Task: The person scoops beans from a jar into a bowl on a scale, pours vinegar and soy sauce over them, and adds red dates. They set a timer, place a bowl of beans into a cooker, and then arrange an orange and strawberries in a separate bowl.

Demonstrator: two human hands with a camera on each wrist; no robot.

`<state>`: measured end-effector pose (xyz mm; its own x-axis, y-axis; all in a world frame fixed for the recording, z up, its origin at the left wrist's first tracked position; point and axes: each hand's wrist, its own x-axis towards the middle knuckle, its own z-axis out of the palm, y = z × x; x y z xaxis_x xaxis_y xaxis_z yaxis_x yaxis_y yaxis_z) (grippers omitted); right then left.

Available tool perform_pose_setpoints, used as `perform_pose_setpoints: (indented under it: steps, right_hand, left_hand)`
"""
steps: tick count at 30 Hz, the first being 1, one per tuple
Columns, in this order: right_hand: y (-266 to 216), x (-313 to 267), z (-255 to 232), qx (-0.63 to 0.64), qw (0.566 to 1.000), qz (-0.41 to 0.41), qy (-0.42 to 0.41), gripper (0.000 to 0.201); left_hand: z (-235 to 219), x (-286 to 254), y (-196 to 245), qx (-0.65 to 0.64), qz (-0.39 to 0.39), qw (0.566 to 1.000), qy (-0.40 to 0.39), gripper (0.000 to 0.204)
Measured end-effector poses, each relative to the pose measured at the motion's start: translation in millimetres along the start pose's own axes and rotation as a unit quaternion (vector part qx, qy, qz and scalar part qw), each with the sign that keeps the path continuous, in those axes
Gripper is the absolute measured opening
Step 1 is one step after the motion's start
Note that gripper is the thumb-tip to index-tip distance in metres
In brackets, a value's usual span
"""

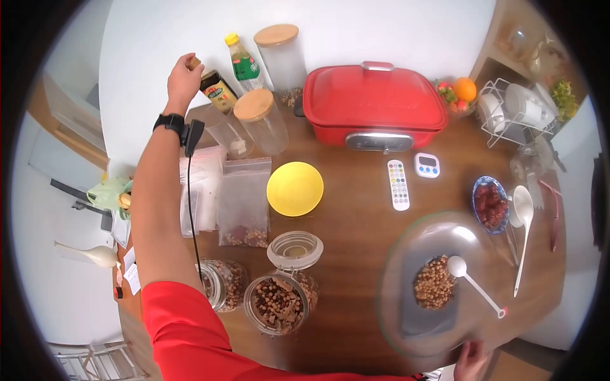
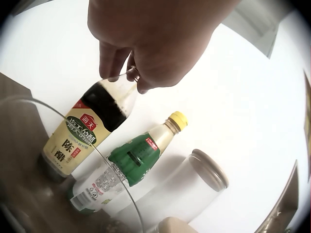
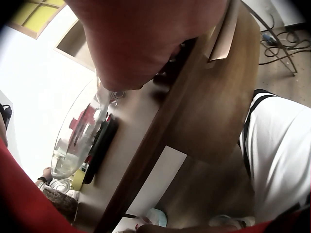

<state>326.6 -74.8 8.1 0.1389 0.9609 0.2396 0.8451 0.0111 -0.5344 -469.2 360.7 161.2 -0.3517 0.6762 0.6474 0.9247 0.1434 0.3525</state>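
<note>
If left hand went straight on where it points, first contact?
Probably the white wall. The left hand grips the dark bottle near its top and points wallward, with nothing else clearly in line. The gap is hard to judge.

I'm in a home, it seems — at a brown wooden table [image 1: 356, 209] by a white wall [image 1: 394, 28]. Around me are household things: a vinegar bottle [image 1: 218, 91], a red lidded cooker [image 1: 375, 98], racked white crockery [image 1: 524, 105], an orange [image 1: 466, 89] and a remote control [image 1: 398, 185] (just the sort found in living quarters). Kitchen or dining room — I can't tell which.
</note>
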Motion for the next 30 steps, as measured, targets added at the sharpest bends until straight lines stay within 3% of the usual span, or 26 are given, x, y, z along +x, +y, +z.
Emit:
perform_pose_setpoints:
  steps: [4,6,7,8,10,11,16,17,19,21,24,28,29,30]
  right_hand:
    - [8,-9,-7,-0.016,1.0,0.003,-0.012,0.017]
    - [11,-14,-15,0.033,0.997,0.048,0.041,0.017]
    - [35,-23,-17,0.037,0.996,0.057,0.06,0.016]
    - [46,-22,-18,0.042,0.996,0.055,0.061,0.016]
    - [59,-22,-22,0.075,0.983,0.034,0.162,0.02]
    - [59,-19,-31,0.099,0.979,0.054,0.169,0.016]
    - [-5,-1,-46,0.206,0.953,0.009,0.222,0.011]
    - [-25,7,-47,0.191,0.954,-0.055,0.223,0.009]
    - [-73,19,-50,0.278,0.947,-0.047,0.155,0.01]
    - [-110,44,-50,0.332,0.922,-0.166,0.106,0.02]
    - [-147,67,-62,0.332,0.909,-0.253,0.014,0.057]
    - [-157,80,-62,0.338,0.904,-0.26,-0.021,0.084]
    - [-154,79,-63,0.33,0.908,-0.255,-0.023,0.084]
    - [-151,78,-63,0.394,0.883,-0.233,-0.1,0.082]
  left_hand:
    - [-57,-10,35,0.02,-0.007,0.999,0.035,0.049]
    - [-92,-13,62,0.028,-0.001,0.998,0.048,0.049]
    - [-112,-14,74,0.026,0.013,0.998,0.06,0.051]
    - [-132,-17,87,0.024,0.027,0.997,0.07,0.054]
    - [-170,-24,114,0.005,0.048,0.997,0.067,0.056]
    - [-187,-27,130,-0.019,0.069,0.996,0.061,0.059]
    - [-255,-66,223,-0.125,0.093,0.988,0.012,0.067]
    - [-265,-78,243,-0.184,0.088,0.979,-0.013,0.068]
    - [-283,-103,283,-0.241,0.1,0.965,-0.035,0.069]
    - [-293,-133,318,-0.322,0.114,0.936,-0.082,0.077]
    - [-295,-186,365,-0.394,0.121,0.901,-0.131,0.077]
    - [-275,-255,409,-0.496,0.093,0.845,-0.176,0.072]
    - [-272,-276,423,-0.55,0.064,0.812,-0.184,0.064]
    - [-263,-288,429,-0.554,0.06,0.809,-0.189,0.064]
